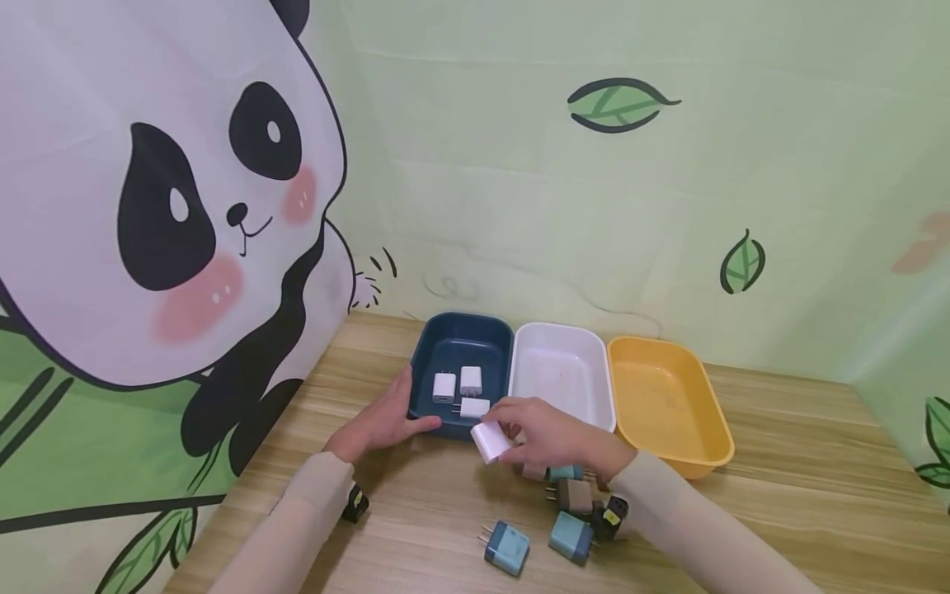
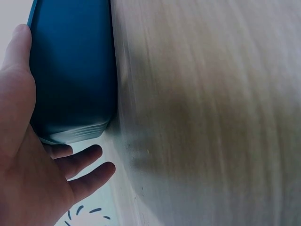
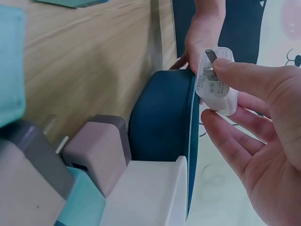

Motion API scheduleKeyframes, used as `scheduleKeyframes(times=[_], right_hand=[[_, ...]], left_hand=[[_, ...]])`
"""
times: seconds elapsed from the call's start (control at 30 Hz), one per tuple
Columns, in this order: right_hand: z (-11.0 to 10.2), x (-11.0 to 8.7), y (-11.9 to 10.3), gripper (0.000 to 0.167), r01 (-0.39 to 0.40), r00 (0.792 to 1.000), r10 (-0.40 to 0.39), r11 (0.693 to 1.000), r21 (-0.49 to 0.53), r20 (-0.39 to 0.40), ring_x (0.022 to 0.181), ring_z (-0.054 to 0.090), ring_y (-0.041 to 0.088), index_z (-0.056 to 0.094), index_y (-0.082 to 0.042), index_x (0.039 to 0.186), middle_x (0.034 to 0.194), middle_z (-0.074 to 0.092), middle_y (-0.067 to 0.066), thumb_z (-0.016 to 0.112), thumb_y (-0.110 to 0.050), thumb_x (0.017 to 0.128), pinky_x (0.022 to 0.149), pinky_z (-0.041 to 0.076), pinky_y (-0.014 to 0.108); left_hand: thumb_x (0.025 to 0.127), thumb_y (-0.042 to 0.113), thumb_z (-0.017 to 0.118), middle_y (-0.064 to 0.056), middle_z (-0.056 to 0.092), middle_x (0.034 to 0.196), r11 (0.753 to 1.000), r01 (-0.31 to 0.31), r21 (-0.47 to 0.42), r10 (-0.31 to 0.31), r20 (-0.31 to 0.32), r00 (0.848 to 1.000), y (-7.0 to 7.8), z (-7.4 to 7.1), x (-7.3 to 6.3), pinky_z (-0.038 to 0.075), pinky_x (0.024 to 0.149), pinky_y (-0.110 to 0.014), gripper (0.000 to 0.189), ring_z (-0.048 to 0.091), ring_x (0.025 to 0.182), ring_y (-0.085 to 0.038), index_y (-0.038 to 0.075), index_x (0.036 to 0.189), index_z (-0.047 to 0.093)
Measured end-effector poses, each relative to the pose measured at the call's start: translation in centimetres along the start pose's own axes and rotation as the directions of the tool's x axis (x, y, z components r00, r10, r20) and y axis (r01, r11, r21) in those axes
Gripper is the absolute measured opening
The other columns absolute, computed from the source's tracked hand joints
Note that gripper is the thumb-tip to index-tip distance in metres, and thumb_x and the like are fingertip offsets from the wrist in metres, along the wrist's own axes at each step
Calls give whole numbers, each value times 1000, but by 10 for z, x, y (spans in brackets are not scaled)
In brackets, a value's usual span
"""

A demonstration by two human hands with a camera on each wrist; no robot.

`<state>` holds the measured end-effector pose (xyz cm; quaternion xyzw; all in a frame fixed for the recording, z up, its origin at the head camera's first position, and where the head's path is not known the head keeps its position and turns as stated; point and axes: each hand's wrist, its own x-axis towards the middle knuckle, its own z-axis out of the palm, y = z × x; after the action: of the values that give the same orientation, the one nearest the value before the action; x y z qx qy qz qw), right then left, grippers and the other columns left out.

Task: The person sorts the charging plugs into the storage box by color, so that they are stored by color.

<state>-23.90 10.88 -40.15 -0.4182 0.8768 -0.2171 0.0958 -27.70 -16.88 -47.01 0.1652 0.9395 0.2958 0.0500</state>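
Observation:
My right hand (image 1: 545, 433) pinches a white plug charger (image 1: 491, 441) between thumb and fingers, just in front of the dark blue bin (image 1: 462, 327). In the right wrist view two flat metal prongs show on the held charger (image 3: 216, 84), with the thumb against them. Three white chargers (image 1: 444, 388) lie inside the blue bin. My left hand (image 1: 382, 417) rests on that bin's front left corner, thumb along the front. The left wrist view shows its fingers (image 2: 82, 160) spread and relaxed past the bin's wall (image 2: 75, 70).
A white bin (image 1: 560, 332) and a yellow bin (image 1: 716, 412) stand to the right of the blue one. On the wooden table (image 1: 416, 528), nearer me, lie blue chargers (image 1: 508, 548), a brown charger (image 1: 574, 497) and others partly hidden by my right arm. A printed backdrop (image 1: 475, 165) hangs behind.

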Motion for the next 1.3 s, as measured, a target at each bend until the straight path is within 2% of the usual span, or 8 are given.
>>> scheduleKeyframes(times=[0.17, 0.47, 0.73, 1.03, 1.3], right_hand=[[-6, 4, 1, 47, -40, 998, 42, 998, 42, -41, 97, 56, 16, 59, -9, 124, 120, 57, 3, 76, -15, 81, 83, 52, 34], [-9, 12, 9, 48, -84, 991, 91, 994, 72, -94, 98, 54, 13, 58, -9, 125, 117, 58, 1, 76, -16, 81, 82, 52, 30], [-11, 18, 12, 50, -125, 982, 136, 988, 93, -128, 96, 55, 16, 57, -7, 126, 113, 59, 2, 76, -18, 81, 83, 52, 33], [-11, 29, 13, 49, -106, 983, 117, 991, 80, -139, 96, 54, 19, 57, -4, 125, 115, 58, 7, 75, -17, 82, 82, 52, 37], [-11, 40, 16, 51, -99, 985, 104, 994, 40, -141, 97, 56, 21, 56, -2, 127, 117, 57, 10, 75, -18, 82, 81, 53, 34]], left_hand=[[82, 51, 68, -21, 8, 155, 1000, -18, 1, 18, -12, 1000, -2, 1, 1, 21, 110, -49, 109, 20, 139, -34, 0, 150, -2], [81, 51, 69, -25, 15, 152, 998, -60, 9, 60, -40, 997, -5, 3, 1, 24, 109, -49, 109, 25, 135, -36, -3, 149, 2], [80, 61, 64, -23, 10, 154, 1000, -24, 18, 24, -2, 1000, -3, 0, 0, 22, 110, -47, 114, 20, 138, -33, -3, 149, -1], [79, 62, 64, -22, 10, 154, 999, -31, 15, 31, -9, 999, -5, 1, 1, 23, 110, -47, 114, 22, 138, -33, 0, 150, -2], [80, 57, 66, -23, 13, 153, 999, -44, -2, 44, -12, 999, -4, -1, 0, 24, 109, -48, 112, 24, 137, -34, -2, 149, 0]])
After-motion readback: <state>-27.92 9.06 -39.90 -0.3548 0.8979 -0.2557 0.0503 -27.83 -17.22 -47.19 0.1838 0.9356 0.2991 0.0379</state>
